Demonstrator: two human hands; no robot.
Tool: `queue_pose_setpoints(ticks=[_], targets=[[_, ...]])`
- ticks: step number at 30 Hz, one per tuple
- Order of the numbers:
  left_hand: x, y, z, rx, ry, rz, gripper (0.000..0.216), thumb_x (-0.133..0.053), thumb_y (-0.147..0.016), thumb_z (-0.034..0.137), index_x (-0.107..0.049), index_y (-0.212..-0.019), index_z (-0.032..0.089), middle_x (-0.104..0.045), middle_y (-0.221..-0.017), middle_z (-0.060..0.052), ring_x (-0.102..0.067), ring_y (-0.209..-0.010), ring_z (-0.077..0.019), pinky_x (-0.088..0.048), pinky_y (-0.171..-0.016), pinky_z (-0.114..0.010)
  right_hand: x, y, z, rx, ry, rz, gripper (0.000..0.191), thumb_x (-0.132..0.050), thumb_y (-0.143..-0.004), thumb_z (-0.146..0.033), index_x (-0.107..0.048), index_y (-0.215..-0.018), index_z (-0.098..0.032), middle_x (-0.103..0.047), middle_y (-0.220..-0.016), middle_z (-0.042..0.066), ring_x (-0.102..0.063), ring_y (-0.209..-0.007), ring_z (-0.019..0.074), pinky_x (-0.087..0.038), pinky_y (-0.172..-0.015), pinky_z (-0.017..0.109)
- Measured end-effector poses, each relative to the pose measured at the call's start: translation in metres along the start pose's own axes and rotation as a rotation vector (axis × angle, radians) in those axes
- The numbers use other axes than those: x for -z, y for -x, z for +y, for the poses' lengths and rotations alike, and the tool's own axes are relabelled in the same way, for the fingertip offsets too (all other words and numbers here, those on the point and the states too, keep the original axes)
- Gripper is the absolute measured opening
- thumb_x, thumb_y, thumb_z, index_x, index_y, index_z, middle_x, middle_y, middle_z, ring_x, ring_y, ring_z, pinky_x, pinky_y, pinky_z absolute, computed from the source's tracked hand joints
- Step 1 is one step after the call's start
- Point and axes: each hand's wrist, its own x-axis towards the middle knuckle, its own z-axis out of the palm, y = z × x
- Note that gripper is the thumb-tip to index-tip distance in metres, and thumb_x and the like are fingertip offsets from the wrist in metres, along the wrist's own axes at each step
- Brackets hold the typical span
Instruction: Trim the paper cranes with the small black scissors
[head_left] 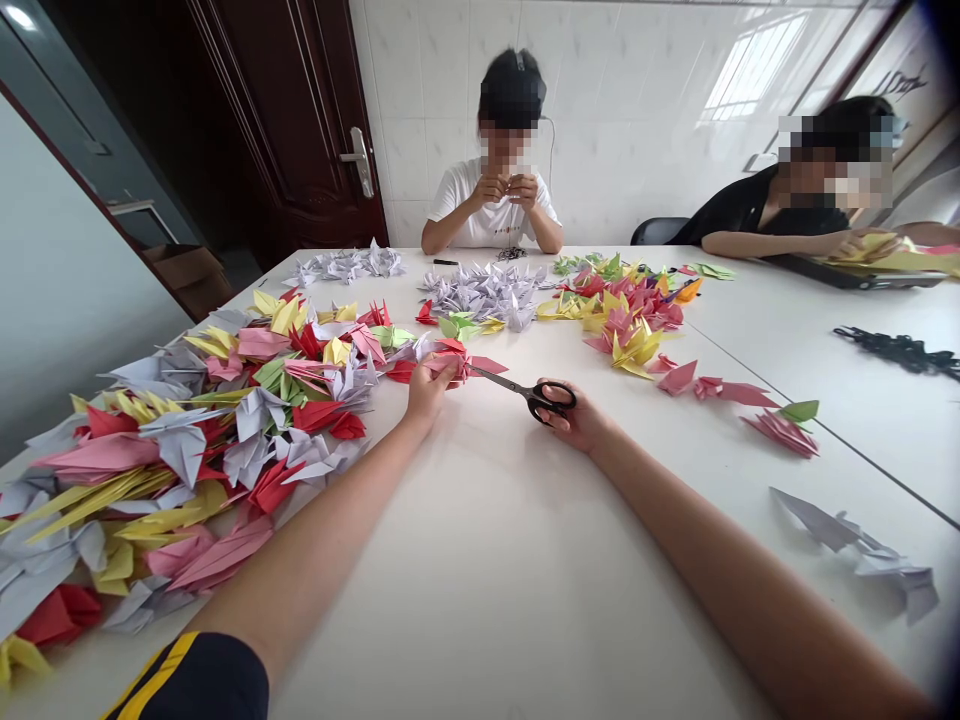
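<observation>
Kid: Sleeve at the bottom, dark with a yellow stripe. Whose is it?

Helper: It belongs to the person wearing the camera. It is the nearest thing, well this side of the black-handled steel scissors. Both bare arms reach out from there over the smooth white table.

Kid: What lies on our side of the scissors?

Helper: Nearer than the scissors and off to their right lie two grey folded paper birds. To their left spreads a big heap of folded paper cranes, pink, yellow, red, green and grey.

Kid: Who holds the scissors?

Helper: The right hand. Its fingers are curled through the black rings. The blades look almost shut, I think, and their tip touches a pink folded paper crane.

Kid: And the crane?

Helper: The left hand pinches it, fingers closed on it, just left of the scissors' tip, at the edge of the heap.

Kid: How do you snip well?

Helper: I would hold the left fingertips back from the blades, grip the crane firm, and cut small and slow.

Kid: What is past the scissors?

Helper: Right behind them is a pile of pale lilac paper cranes. Behind and to the right is a bright pink-and-yellow pile of cranes. Farther off, a person in a white shirt works with both hands raised. Far to the right, a person in a black top leans on the table.
</observation>
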Motion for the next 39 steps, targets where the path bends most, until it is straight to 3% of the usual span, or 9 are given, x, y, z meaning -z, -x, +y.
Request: queue_pose_setpoints(ticks=[13,24,34,39], targets=[[0.0012,0.0023,0.0023,-0.014,-0.074,-0.010,0.042,-0.075,-0.072,0.055,-0.064,-0.087,0.018,-0.070,-0.086,-0.006,-0.068,-0.082,-0.0191,-0.054,-0.069,-0.029,0.0008,-0.0020,0.0018,0.003,0.019,0.032,0.039,-0.080,-0.071,-0.046,-0.053,-0.065,-0.018,-0.060,-0.057,0.000,-0.030,-0.034,0.0029,-0.019,-0.031,0.018],[-0.0030,0.0031,0.0037,-0.153,-0.173,-0.016,0.037,-0.072,-0.076,0.054,-0.063,-0.076,0.018,-0.069,-0.081,-0.006,-0.064,-0.075,-0.0180,-0.049,-0.067,-0.028,-0.0027,-0.0019,0.0001,-0.005,0.021,0.032,0.037,-0.080,-0.070,-0.042,-0.054,-0.062,-0.017,-0.060,-0.054,0.002,-0.032,-0.033,0.0033,-0.019,-0.031,0.019],[0.0015,0.0010,-0.0037,-0.082,-0.125,-0.086,0.038,-0.073,-0.077,0.052,-0.064,-0.087,0.016,-0.071,-0.082,-0.006,-0.067,-0.072,-0.0171,-0.051,-0.066,-0.027,-0.0003,-0.0019,0.0012,0.011,0.005,0.011,0.039,-0.081,-0.071,-0.045,-0.053,-0.065,-0.018,-0.059,-0.056,0.000,-0.029,-0.033,0.0026,-0.018,-0.032,0.019],[0.0010,0.0007,-0.0028,-0.057,-0.066,-0.080,0.037,-0.075,-0.074,0.051,-0.062,-0.083,0.017,-0.070,-0.078,-0.005,-0.067,-0.068,-0.0164,-0.051,-0.064,-0.027,0.0011,-0.0020,0.0017,0.009,0.013,-0.001,0.040,-0.080,-0.071,-0.046,-0.051,-0.065,-0.019,-0.058,-0.056,-0.001,-0.028,-0.033,0.0027,-0.018,-0.031,0.019]])
